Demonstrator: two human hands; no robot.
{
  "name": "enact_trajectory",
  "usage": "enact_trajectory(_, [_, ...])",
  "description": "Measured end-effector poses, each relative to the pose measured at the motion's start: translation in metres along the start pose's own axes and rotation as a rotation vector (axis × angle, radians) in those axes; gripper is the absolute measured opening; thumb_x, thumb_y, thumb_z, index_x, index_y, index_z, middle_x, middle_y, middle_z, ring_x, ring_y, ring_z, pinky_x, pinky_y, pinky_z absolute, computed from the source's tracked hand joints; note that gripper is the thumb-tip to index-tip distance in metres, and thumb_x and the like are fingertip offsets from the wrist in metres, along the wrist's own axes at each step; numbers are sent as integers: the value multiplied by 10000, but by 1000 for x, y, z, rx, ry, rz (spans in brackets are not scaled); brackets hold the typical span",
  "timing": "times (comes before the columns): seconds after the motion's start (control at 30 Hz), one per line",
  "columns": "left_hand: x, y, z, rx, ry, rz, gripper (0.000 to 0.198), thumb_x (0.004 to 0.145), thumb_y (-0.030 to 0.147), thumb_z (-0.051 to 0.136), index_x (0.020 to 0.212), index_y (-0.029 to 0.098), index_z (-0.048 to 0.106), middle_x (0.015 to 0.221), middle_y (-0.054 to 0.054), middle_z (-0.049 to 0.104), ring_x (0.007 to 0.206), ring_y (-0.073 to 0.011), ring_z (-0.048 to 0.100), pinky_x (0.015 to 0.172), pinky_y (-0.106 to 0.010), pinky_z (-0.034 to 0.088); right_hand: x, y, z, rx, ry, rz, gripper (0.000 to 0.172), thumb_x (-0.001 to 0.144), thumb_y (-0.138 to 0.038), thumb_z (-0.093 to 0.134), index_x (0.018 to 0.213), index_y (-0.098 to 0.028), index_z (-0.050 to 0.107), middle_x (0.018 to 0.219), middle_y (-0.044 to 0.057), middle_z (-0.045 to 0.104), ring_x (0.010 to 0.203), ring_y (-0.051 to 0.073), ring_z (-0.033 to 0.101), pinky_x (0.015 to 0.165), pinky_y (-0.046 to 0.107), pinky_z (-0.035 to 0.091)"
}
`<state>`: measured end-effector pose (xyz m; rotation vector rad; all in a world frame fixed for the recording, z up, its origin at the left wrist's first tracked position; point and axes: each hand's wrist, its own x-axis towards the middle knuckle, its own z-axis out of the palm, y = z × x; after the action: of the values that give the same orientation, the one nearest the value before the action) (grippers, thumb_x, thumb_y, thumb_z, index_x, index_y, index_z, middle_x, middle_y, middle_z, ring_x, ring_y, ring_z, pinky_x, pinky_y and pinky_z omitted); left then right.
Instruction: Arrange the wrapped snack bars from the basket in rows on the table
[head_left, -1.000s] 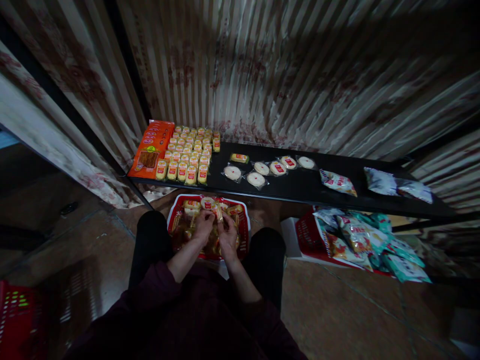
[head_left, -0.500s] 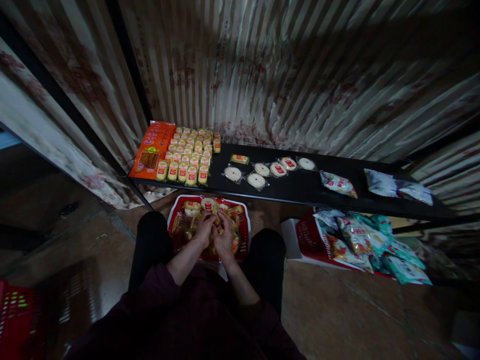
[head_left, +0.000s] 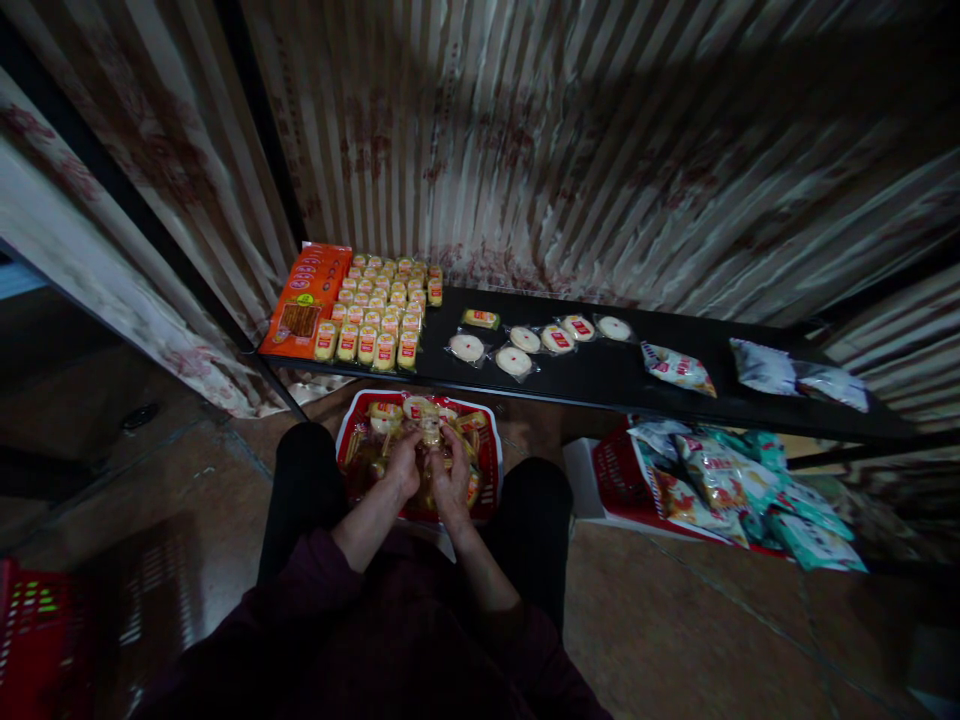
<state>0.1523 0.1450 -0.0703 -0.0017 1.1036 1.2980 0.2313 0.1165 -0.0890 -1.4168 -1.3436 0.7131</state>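
A red basket [head_left: 491, 455] full of small wrapped snack packs sits on the floor between my knees. My left hand [head_left: 403, 465] and my right hand [head_left: 452, 468] are close together over it, fingers curled round a small yellow wrapped pack [head_left: 430, 432] held up between them. On the low black shelf [head_left: 600, 375] in front lie rows of the same yellow packs [head_left: 379, 310] beside an orange box [head_left: 306, 300].
Round white wrapped cakes [head_left: 514, 360] and single bags [head_left: 677, 368] lie along the shelf. A second red basket [head_left: 611, 470] heaped with snack bags [head_left: 739, 485] stands at the right on the floor. Striped curtains hang behind. Another red basket [head_left: 34, 640] is at the lower left.
My hands have drawn closer together over the basket and lifted the small pack slightly. The view has barely shifted.
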Motion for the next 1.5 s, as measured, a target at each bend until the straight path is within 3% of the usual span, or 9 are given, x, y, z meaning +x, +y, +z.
enact_trajectory(0.3, [3, 1, -4, -21, 62, -88, 29, 749, 164, 621, 765, 162, 597, 591, 26, 568, 487, -91, 491, 547, -227, 417, -1, -5, -3, -62, 4, -109, 353, 841, -317, 463, 1139, -189, 604, 1181, 110, 629, 1128, 232, 544, 1002, 443, 411])
enact_trajectory(0.6, [0, 1, -2, -56, 27, -113, 55, 773, 127, 555, 739, 161, 582, 585, 12, 556, 507, -105, 512, 567, -242, 441, 2, -8, -4, -49, 15, -104, 304, 849, -330, 481, 1063, -173, 629, 1116, 115, 647, 1071, 229, 571, 959, 428, 437])
enact_trajectory(0.87, [-9, 1, 3, -80, 9, -98, 47, 751, 142, 579, 754, 180, 605, 713, -14, 652, 667, -121, 610, 706, -241, 473, 6, -2, -8, -178, 110, -141, 238, 858, -290, 474, 1004, -187, 632, 1122, 109, 640, 1088, 233, 546, 981, 455, 405])
enact_trajectory(1.03, [-14, -4, 2, 24, 25, 4, 72, 673, 162, 635, 720, 193, 591, 726, 7, 658, 699, -118, 608, 726, -245, 454, 5, 4, -11, -201, 90, -173, 263, 815, -189, 453, 986, -210, 651, 1074, 79, 651, 1081, 227, 537, 979, 441, 401])
enact_trajectory(1.27, [-22, -7, 2, 80, 30, 97, 183, 583, 157, 651, 744, 191, 571, 708, 36, 635, 671, -96, 579, 680, -228, 423, 2, 10, -10, -182, 38, -100, 319, 793, -172, 419, 983, -194, 673, 1004, 77, 693, 984, 217, 597, 927, 396, 449])
enact_trajectory(1.5, [-28, -7, 1, 155, 9, 155, 279, 592, 196, 692, 842, 211, 567, 759, 25, 654, 736, -130, 608, 731, -266, 445, -3, 11, -7, -99, -17, 46, 388, 880, -385, 421, 1123, -180, 645, 1115, 104, 688, 1026, 232, 624, 921, 405, 472])
